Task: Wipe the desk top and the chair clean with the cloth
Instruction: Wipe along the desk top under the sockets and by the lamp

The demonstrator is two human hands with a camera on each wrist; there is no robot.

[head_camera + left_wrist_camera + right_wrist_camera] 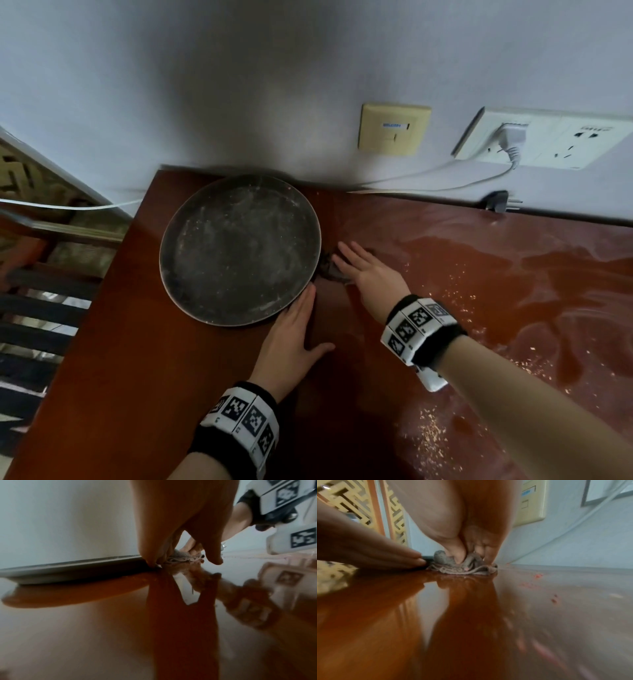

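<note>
At the far left of the glossy reddish-brown tabletop (144, 359) sits a round dark metal tray (239, 248). The left hand (291, 339) lies flat, fingers straight, their tips against the tray's near right rim, seemingly to steady or shift it. Just right of the tray, the right hand (368, 274) presses a crumpled grey cloth (462, 566) onto the wood, thumb dug into its folds. Pale crumbs (455, 294) scatter further right. Best to keep the cloth bunched flat under the palm and sweep rightward in overlapping strokes, gathering the crumbs instead of scattering them.
</note>
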